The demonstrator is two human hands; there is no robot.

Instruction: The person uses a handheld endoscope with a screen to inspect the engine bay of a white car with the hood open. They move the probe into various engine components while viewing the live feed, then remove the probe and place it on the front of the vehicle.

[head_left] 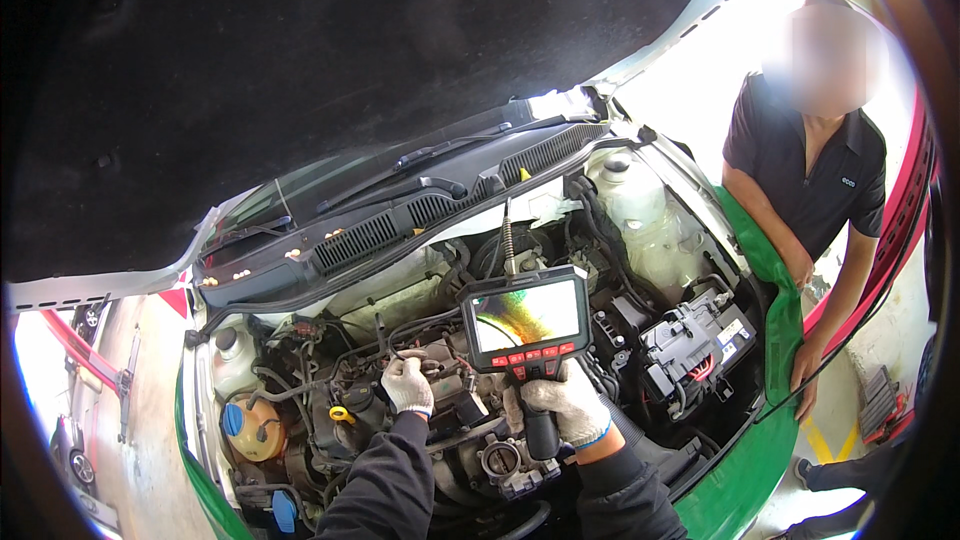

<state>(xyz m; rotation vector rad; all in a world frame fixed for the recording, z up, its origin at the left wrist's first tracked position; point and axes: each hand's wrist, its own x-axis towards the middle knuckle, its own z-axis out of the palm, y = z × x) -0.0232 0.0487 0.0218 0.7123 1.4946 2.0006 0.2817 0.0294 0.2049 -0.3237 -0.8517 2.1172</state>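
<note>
My right hand [568, 402], in a white work glove, is wrapped round the black handle of an inspection camera [482, 357]. Its lit screen [530, 318] shows a blurry yellow, orange and green picture, with a row of red buttons below. A ribbed cable neck [508, 240] rises from the top of the device. My left hand [407, 387], also gloved, reaches down among hoses and wires over the engine [470, 440], fingers drawn together. What they grip is too small to make out. Left of that hand is a yellow dipstick ring [342, 414].
The raised hood [300, 60] hangs overhead. A battery [700, 345] sits right, a coolant tank [253, 430] left. Green fender covers [745, 480] drape the sides. Small pale pieces [292, 254] lie by the windshield. Another person [810, 160] leans at the right fender.
</note>
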